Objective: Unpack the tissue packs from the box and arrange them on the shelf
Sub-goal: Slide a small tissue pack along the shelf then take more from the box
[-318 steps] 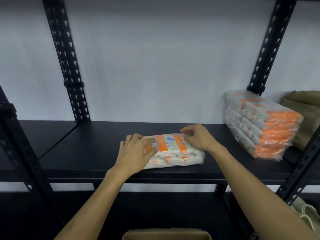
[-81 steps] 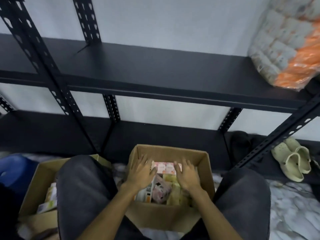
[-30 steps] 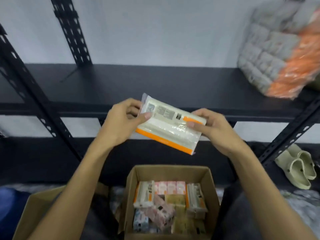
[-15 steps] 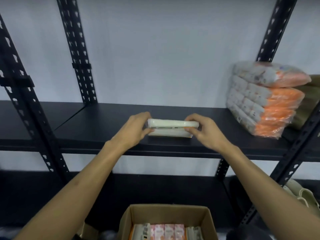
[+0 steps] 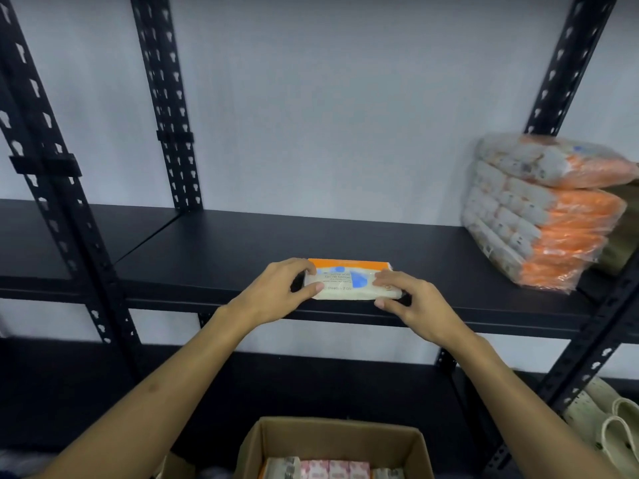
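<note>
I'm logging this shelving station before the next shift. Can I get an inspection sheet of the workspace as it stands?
Surface: black shelf, tissue pack lying flat near its front edge.
Job's things: open box below, packs inside; stack of bundles at shelf's right end.
Clutter: pale clogs at lower right.
Hands: left hand and right hand grip the pack's ends.
Cables: nothing seen.
Surroundings: white wall, black posts.

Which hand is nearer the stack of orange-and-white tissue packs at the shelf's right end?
Right. The right hand holds the single pack's end facing the stack of orange-and-white tissue packs; the left hand holds the far end.
</note>
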{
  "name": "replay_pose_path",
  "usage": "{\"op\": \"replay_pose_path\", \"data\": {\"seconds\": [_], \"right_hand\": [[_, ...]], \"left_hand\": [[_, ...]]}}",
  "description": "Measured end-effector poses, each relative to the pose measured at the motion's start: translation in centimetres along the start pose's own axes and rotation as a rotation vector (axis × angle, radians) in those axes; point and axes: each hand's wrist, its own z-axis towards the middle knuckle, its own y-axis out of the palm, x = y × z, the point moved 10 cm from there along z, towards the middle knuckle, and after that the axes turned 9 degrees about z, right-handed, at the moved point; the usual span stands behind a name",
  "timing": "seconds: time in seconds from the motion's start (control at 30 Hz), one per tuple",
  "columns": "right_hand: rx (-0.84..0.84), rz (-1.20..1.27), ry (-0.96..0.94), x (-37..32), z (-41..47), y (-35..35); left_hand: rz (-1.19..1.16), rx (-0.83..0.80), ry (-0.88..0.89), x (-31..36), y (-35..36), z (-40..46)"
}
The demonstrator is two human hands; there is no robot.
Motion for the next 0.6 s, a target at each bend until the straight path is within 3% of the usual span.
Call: {"op": "replay_pose_path", "data": {"seconds": [0.23, 0.43, 0.6], "right_hand": [[0.113, -0.286, 0.037, -2.6, 3.8, -0.5], [-0.002, -0.473, 0.081, -2.3, 6.7, 3.8], [-0.028, -0.514, 0.039, -1.2, 6.7, 4.5]], "left_hand": [[0.033, 0.068, -0.059, 1.7, -0.9, 2.8], [0.149, -0.039, 0.015, 4.8, 3.6, 6.0], [0.263, -0.010, 0.029, 4.5, 4.9, 5.3]]}}
